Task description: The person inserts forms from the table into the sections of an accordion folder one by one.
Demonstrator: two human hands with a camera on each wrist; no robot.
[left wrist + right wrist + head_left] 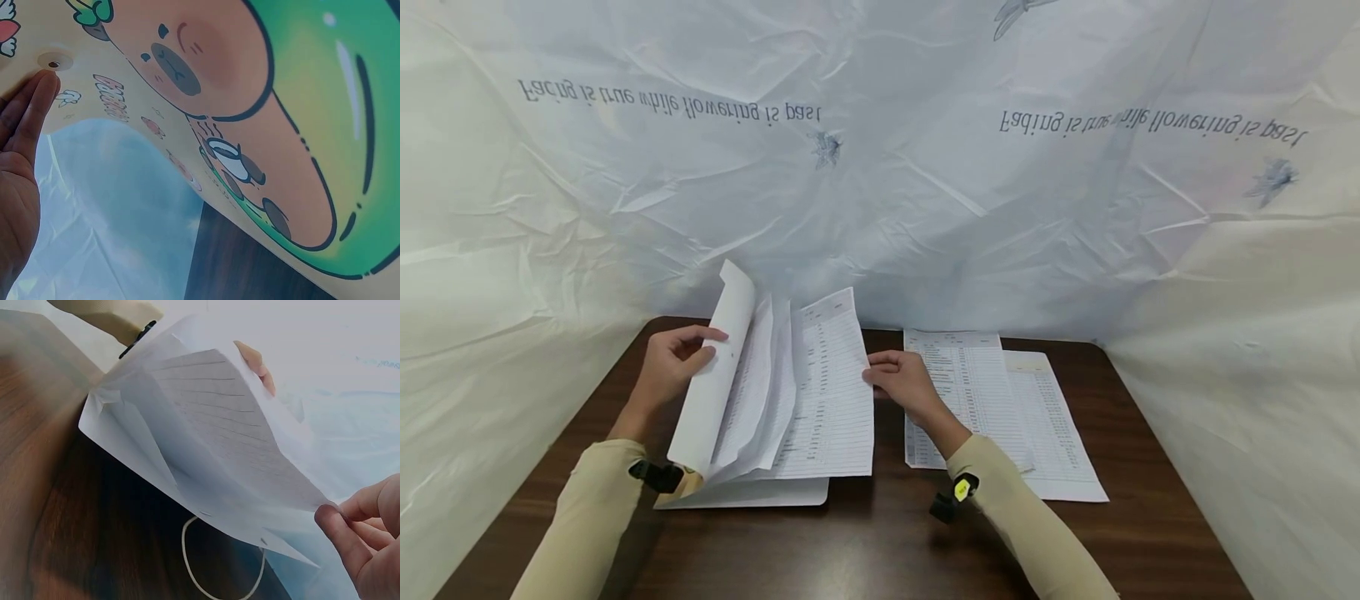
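My left hand (668,367) pinches the raised cover of a paper folder (713,392) that stands open on the table. Its inside is white; the outside carries a cartoon animal print (206,56), and my left fingertips lie by a small round eyelet (55,61). Several printed sheets (752,392) fan out inside the folder. Between thumb and fingers, my right hand (912,387) grips the right edge of a lined, printed sheet (838,375). The right wrist view shows that sheet (219,406) lifted at an angle over the folder's white back panel (156,481).
Right of the folder, two overlapping printed sheets (955,375) (1060,442) lie on the dark wooden table (880,542). A loop of white cord (185,550) hangs from the folder's edge. White plastic sheeting (880,208) with printed lettering rises behind and beside the table.
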